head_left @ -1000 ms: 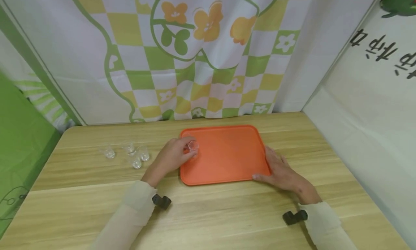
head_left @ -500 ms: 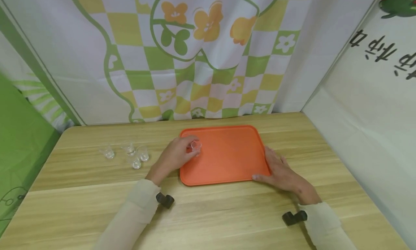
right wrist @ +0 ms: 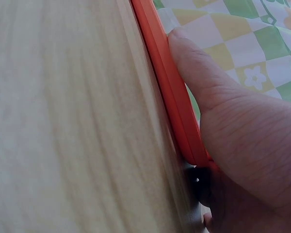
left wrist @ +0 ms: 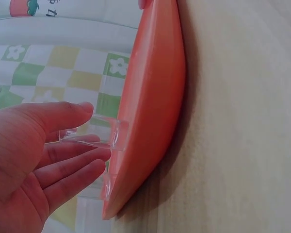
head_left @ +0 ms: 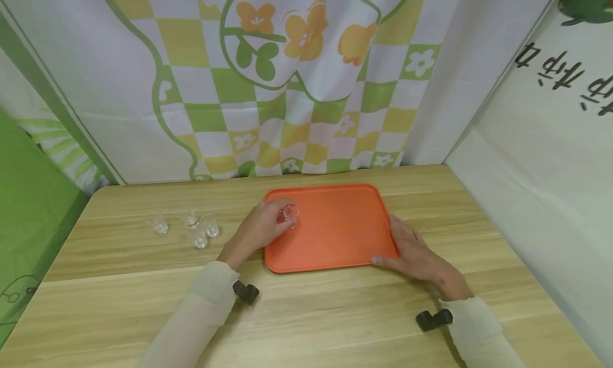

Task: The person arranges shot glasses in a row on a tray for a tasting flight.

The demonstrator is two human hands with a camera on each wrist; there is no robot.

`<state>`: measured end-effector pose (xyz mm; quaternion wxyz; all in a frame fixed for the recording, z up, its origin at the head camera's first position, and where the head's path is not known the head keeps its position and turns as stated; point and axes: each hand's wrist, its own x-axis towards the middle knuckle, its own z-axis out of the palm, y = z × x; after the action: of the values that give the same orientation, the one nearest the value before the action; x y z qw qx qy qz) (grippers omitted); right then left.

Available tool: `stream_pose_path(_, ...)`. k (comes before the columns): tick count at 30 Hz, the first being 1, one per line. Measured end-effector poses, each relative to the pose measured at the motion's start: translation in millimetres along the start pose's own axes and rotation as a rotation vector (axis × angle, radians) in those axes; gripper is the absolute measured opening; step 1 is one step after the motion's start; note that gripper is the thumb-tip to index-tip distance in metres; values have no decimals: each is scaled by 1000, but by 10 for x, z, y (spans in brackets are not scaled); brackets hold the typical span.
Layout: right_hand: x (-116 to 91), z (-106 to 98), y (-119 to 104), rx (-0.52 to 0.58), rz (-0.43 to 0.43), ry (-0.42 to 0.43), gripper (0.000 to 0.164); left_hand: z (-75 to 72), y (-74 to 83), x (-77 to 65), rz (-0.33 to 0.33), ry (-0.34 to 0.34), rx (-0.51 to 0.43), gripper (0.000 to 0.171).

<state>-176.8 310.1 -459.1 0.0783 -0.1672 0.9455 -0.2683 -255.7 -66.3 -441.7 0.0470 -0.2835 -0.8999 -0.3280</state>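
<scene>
Pinches a clear cup [head_left: 290,212] in a narrow grip between thumb and fingers of the left hand [head_left: 261,225], roughly upright at the left end of an orange tray [head_left: 335,230]; base touching the tray or just above, cannot tell which. In the left wrist view, past the fingertips, a second cup [left wrist: 107,187] by the tray's edge. Spans the tray's near right corner with the right hand [head_left: 414,253] spread wide, thumb on the near edge, fingers along the right end. Left on the wooden table [head_left: 306,315], four more cups [head_left: 199,240], three close together. Behind, a checked curtain [head_left: 306,113].
</scene>
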Motion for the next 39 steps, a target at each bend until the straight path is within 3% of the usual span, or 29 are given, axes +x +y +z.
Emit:
stream_pose_path(24, 21, 7, 42, 14, 15, -9, 118, 25, 41, 119, -45, -19, -20, 33)
stream_pose_path(39, 5, 21, 33, 7, 2, 4, 117, 68, 43, 151, -73, 22, -5, 33)
